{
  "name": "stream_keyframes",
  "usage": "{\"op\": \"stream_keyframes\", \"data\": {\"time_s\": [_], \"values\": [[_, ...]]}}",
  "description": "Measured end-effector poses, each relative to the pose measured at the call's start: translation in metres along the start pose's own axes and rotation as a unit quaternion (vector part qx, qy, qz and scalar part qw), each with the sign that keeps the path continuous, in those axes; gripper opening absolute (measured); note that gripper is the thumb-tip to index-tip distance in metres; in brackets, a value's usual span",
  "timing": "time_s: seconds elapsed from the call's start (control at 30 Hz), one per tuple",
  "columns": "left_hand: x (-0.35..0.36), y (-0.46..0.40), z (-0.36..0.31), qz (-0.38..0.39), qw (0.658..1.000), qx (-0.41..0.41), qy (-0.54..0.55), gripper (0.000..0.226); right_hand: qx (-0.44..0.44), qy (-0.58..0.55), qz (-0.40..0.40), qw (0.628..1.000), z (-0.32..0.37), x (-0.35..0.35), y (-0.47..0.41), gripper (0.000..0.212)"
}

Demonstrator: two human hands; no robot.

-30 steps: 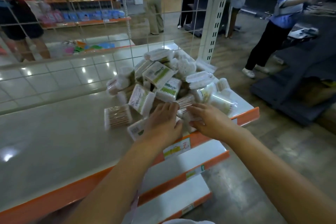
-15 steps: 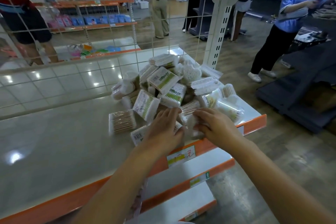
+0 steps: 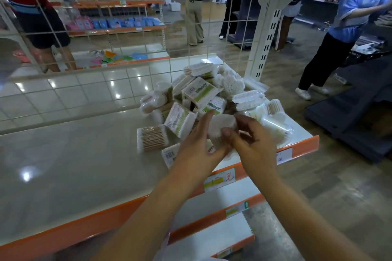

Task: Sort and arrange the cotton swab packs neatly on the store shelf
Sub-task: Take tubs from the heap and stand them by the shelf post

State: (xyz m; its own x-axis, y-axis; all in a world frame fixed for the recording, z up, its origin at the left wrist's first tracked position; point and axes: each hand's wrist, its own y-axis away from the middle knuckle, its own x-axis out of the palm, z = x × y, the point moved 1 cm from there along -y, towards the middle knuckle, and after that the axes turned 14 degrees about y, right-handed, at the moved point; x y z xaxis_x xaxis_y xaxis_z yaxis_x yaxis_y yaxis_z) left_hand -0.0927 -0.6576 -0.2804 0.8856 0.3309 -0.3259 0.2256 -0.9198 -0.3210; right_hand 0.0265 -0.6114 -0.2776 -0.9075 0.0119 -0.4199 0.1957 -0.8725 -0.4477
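So both my hands are at the near edge of the heap of cotton swab packs (image 3: 209, 99), which sits at the right end of the store shelf (image 3: 74, 167), toward two o'clock from the middle of my view. Between the hands I have a round tub of swabs (image 3: 221, 128), white on top with tan sticks showing below. My right hand (image 3: 252, 144) comes in from five o'clock, its thumb (image 3: 228, 134) and curled fingers pinched on the tub's right side. My left hand (image 3: 197, 146) comes in from seven o'clock with its fingers nearly straight, laid flat against the tub's left side, so it is pressing more than gripping; the blur there makes the exact contact hard to read, but I think the palm touches it. At nine o'clock from my left hand lies a flat clear pack of wooden-stick swabs (image 3: 152, 137), alone on the bare shelf, just beside the heap. Right by it, partly under my left wrist, is a white pack with a barcode (image 3: 169, 154). Above my fingers, at twelve o'clock, green-and-white labelled boxes (image 3: 200, 93) lean on each other at angles, and a heart-shaped tub (image 3: 233, 85) stands near the top of the pile. At three o'clock a clear cylinder of swabs (image 3: 275, 129) lies on its side near the shelf's orange front edge (image 3: 301, 148). A wire grid back panel (image 3: 127, 27) runs behind the shelf, and beyond it people stand in the aisle.
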Motion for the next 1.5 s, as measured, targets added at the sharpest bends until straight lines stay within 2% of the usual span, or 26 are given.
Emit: {"op": "stream_keyframes", "data": {"time_s": [0.1, 0.2, 0.33, 0.47, 0.73, 1.03, 1.3, 1.5], "values": [[-0.009, 0.006, 0.001, -0.041, 0.999, 0.016, 0.014, 0.053, -0.026, -0.01, 0.017, 0.999, 0.008, 0.009, 0.007, 0.032], [-0.023, 0.014, 0.006, -0.078, 0.996, 0.001, 0.033, 0.051, -0.066, 0.013, 0.038, 0.997, 0.013, 0.016, 0.011, 0.028], [-0.052, 0.022, 0.008, -0.09, 0.995, -0.012, 0.033, 0.054, -0.189, 0.152, 0.055, 0.969, 0.019, 0.025, 0.016, 0.045], [-0.092, 0.033, 0.007, -0.089, 0.996, -0.019, 0.006, 0.056, -0.264, 0.239, 0.066, 0.932, 0.031, 0.045, 0.024, 0.045], [-0.18, 0.079, 0.025, -0.101, 0.993, -0.055, -0.037, 0.057, -0.311, 0.283, 0.064, 0.905, 0.081, 0.098, 0.047, 0.044], [-0.282, 0.143, 0.049, -0.11, 0.986, -0.094, -0.082, 0.059, -0.318, 0.326, 0.122, 0.882, 0.141, 0.185, 0.087, 0.047], [-0.364, 0.195, 0.061, -0.13, 0.98, -0.107, -0.104, 0.059, -0.318, 0.261, 0.189, 0.892, 0.185, 0.256, 0.129, 0.045], [-0.407, 0.222, 0.074, -0.164, 0.968, -0.151, -0.119, 0.064, -0.344, 0.261, 0.176, 0.885, 0.205, 0.29, 0.15, 0.04]]}}
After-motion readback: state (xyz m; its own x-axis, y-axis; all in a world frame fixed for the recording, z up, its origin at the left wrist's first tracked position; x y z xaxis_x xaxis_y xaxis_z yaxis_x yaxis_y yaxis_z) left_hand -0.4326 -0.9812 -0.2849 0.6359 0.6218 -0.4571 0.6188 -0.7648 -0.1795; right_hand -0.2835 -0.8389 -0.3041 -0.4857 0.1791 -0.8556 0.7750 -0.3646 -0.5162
